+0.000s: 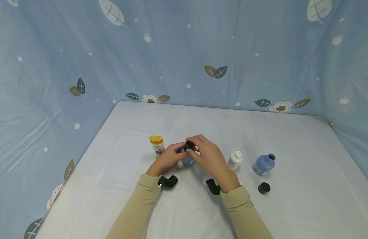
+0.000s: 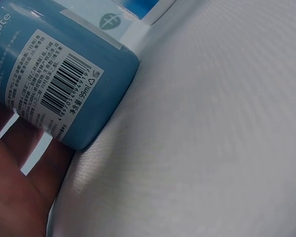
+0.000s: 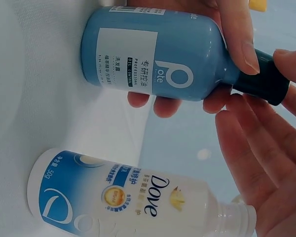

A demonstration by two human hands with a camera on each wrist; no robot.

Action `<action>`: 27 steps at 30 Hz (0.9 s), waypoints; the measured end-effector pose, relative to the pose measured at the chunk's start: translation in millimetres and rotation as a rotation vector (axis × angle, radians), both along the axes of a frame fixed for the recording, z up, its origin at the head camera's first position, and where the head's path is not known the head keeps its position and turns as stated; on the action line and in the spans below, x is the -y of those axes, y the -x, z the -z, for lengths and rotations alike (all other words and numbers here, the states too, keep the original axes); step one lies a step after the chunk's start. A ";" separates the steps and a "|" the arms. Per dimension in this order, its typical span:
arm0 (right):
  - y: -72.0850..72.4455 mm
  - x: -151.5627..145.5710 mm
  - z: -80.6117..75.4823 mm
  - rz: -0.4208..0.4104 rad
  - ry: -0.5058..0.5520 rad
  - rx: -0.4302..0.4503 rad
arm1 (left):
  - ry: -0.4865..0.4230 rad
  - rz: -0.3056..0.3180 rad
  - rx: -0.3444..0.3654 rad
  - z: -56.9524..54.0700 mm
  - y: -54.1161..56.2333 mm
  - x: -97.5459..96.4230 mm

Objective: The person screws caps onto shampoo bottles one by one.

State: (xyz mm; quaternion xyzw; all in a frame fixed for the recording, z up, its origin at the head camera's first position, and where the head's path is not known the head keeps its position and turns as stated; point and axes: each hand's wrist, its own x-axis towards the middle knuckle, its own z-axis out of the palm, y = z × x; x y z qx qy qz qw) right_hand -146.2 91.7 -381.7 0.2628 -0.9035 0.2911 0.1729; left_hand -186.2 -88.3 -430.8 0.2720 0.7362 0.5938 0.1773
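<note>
One loose black cap (image 1: 264, 188) lies nearest, right of the right hand (image 1: 210, 156). The left hand (image 1: 169, 157) curls round a blue bottle (image 3: 172, 49) upright on the table (image 1: 303, 205), the right hand pinching its black lid (image 3: 266, 81). To their right: an uncapped bottle (image 1: 263, 165), a white bottle (image 1: 234, 161); left, a yellow-topped bottle (image 1: 157, 146).

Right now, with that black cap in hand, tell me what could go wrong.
The right hand pinches the black cap atop the Pote shampoo bottle; if the left hand loosens its hold, the bottle might twist or tip. The Dove bottle stands near the right hand, so a swing might topple it. The uncapped blue bottle could spill any contents if bumped.
</note>
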 end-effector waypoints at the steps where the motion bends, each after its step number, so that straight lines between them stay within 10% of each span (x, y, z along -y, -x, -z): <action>1: 0.0 -0.1 -0.3 -0.002 -0.010 -0.003 | 0.006 0.001 -0.001 -4.6 -2.0 0.0; 27: -1.2 -1.8 -4.3 -0.021 -0.091 -0.020 | 0.014 -0.006 -0.003 -11.7 -3.7 -1.6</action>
